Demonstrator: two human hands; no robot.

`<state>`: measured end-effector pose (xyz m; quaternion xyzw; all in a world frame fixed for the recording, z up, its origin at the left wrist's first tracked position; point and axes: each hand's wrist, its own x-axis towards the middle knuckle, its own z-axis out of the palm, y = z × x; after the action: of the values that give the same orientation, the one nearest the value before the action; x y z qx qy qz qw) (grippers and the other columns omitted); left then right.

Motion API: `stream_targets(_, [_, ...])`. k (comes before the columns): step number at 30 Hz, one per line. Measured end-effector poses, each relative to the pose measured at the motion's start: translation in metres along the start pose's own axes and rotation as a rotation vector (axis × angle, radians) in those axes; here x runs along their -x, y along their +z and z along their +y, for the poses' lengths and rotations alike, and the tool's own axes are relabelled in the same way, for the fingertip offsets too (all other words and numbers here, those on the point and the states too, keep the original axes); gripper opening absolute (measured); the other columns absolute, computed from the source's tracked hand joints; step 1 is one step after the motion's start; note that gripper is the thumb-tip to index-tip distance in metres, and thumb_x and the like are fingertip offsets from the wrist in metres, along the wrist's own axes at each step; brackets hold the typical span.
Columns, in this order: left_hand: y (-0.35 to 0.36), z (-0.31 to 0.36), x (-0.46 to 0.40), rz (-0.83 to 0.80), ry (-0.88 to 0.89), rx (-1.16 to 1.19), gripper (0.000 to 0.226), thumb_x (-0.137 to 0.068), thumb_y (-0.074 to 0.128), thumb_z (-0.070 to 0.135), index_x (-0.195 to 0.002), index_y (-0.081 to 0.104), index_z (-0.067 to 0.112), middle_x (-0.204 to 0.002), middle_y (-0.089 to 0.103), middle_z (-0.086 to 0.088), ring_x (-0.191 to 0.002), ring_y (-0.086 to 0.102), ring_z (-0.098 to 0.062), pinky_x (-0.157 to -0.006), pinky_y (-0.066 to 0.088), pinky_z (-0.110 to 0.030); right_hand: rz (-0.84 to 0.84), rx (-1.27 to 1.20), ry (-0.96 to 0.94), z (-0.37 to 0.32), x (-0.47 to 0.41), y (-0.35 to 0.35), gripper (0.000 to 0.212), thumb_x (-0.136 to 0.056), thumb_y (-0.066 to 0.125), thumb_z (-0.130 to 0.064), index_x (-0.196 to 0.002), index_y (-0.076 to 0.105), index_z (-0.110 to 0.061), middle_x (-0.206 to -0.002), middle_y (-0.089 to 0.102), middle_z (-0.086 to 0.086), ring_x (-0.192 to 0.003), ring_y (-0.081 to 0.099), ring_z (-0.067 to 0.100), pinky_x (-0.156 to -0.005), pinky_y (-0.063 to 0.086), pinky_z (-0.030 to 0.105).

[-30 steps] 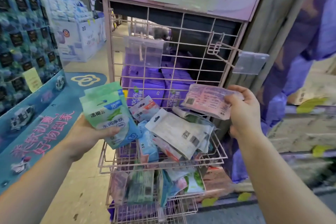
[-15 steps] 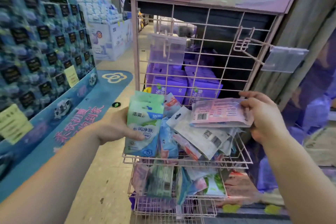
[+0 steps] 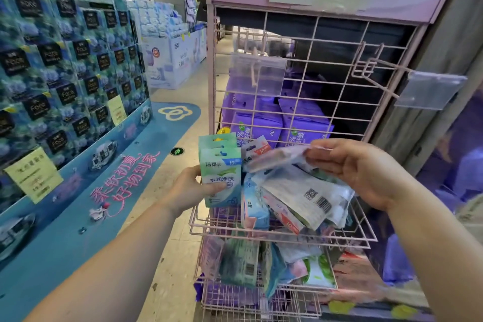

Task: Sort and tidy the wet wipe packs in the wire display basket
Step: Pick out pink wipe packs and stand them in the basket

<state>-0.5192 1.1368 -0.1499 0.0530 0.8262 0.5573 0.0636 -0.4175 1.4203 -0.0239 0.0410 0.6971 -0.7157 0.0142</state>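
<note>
My left hand (image 3: 192,188) grips a small stack of green-and-blue wet wipe packs (image 3: 220,174), held upright at the left edge of the pink wire basket (image 3: 363,236). My right hand (image 3: 355,168) pinches a pink pack (image 3: 274,158) by its right end, lying flat and blurred just above the basket's pile. Inside the basket lie several mixed packs, among them a white pack with a barcode (image 3: 308,193) and a blue pack (image 3: 254,206) standing on edge.
A lower wire basket (image 3: 287,306) holds more jumbled packs. Behind the pink grid panel (image 3: 313,60) sit purple tissue packs (image 3: 303,128). Two hooks with clear price tags (image 3: 431,89) jut forward above. A blue tissue display (image 3: 65,81) stands at the left.
The pink pack in my right hand has moved left and lower, toward the stack in my left hand. My view has shifted closer to the rack.
</note>
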Motion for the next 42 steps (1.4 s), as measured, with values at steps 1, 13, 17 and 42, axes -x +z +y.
stream_targets(1, [-0.001,0.002,-0.001,0.003,-0.009,0.0,0.048,-0.059,0.085,0.041,-0.102,0.067,0.03,-0.101,0.073,0.011,-0.095,0.068,-0.011,-0.083,0.055,-0.036,-0.022,0.042,-0.041,0.001,-0.001,0.002,0.03,-0.087,0.044,0.008,-0.096,0.068,-0.007,-0.09,0.076,0.004,-0.087,0.072,0.015,-0.073,0.056,0.019])
stream_targets(13, [-0.002,0.012,0.02,-0.072,0.053,-0.044,0.032,-0.096,0.054,0.02,-0.129,0.052,0.017,-0.107,0.062,0.01,-0.088,0.055,0.009,-0.054,0.04,0.002,0.378,0.165,-0.373,0.008,-0.019,0.034,0.018,-0.086,0.068,-0.019,-0.068,0.067,-0.022,-0.073,0.066,0.004,-0.071,0.06,0.017,-0.069,0.055,0.038])
stream_targets(17, [-0.005,0.017,0.028,0.008,0.052,-0.133,0.062,-0.087,0.065,0.013,-0.141,0.036,0.019,-0.12,0.058,0.005,-0.095,0.056,0.002,-0.068,0.041,-0.001,0.396,0.105,-0.397,0.002,-0.018,0.046,0.016,-0.089,0.064,-0.014,-0.075,0.064,-0.019,-0.067,0.063,-0.001,-0.057,0.06,0.005,-0.052,0.054,0.024])
stream_targets(42, [-0.013,0.015,0.064,0.156,0.143,0.544,0.022,-0.082,0.065,-0.003,-0.093,0.062,0.016,-0.085,0.075,0.003,-0.081,0.068,-0.015,-0.073,0.054,-0.03,0.204,1.381,-0.132,0.054,0.017,0.062,0.035,-0.088,0.053,-0.046,-0.067,0.043,-0.02,-0.081,0.056,0.0,-0.087,0.057,0.028,-0.064,0.035,0.03])
